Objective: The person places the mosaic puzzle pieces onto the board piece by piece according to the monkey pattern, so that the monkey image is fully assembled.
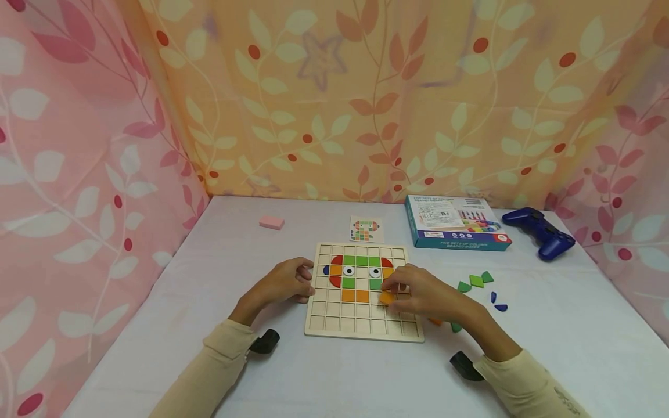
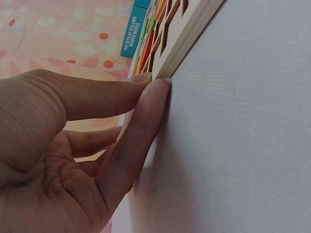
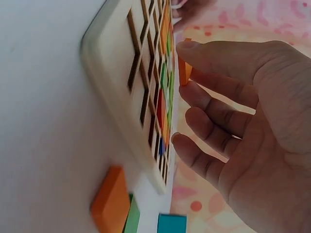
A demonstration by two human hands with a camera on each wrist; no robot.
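Observation:
A wooden grid board (image 1: pixel 325 323) lies on the white table, with red, green, orange and blue tiles and two eye tiles forming a face in its squares. At its left edge, my left hand (image 1: pixel 286 280) pinches the rim; the left wrist view shows fingertips (image 2: pixel 156 92) right against the board's side. My right hand (image 1: pixel 430 291) holds an orange tile (image 3: pixel 185 70) between thumb and finger, just over the board's right part, beside two orange tiles (image 1: pixel 355 296) set in one row. A picture card (image 1: pixel 367 236) with a similar face lies behind the board.
Loose green tiles (image 1: pixel 476 281) and blue pieces (image 1: pixel 500 307) lie right of the board, with an orange tile (image 3: pixel 110 200) near its edge. Farther back are a flat toy box (image 1: pixel 460 223), a blue game controller (image 1: pixel 543 235) and a pink block (image 1: pixel 272 223).

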